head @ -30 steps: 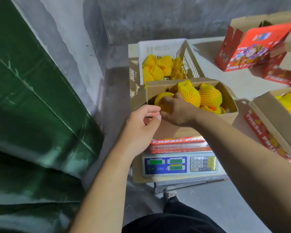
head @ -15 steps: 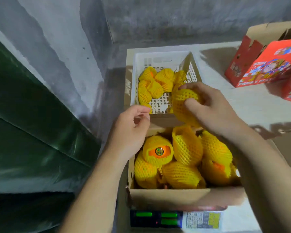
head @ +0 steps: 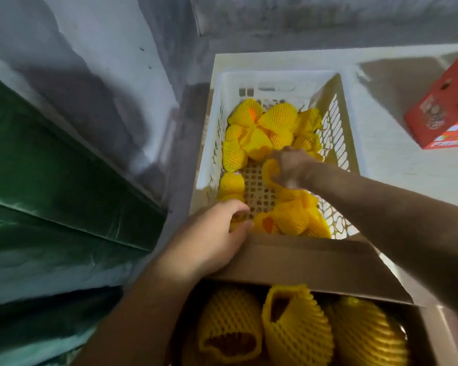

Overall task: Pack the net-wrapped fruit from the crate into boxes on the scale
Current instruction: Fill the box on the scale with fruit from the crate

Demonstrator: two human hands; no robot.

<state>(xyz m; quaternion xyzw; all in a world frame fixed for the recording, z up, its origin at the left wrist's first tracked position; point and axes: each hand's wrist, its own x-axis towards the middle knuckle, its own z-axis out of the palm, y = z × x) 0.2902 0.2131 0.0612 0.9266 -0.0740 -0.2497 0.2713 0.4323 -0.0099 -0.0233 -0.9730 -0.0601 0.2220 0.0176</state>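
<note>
Fruit [head: 271,170] gripped by right hand [head: 291,167] (in crate [head: 275,77]).

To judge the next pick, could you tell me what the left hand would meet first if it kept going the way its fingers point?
Most likely the net-wrapped fruit at the near end of the white crate; the left hand points straight at it from the crate's near rim, though depth is unclear.

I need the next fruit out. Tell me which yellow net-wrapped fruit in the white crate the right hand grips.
The net-wrapped fruit mid-crate, under the right hand in the white plastic crate. The other fruits lie ungripped, except possibly one beneath the left hand.
</note>
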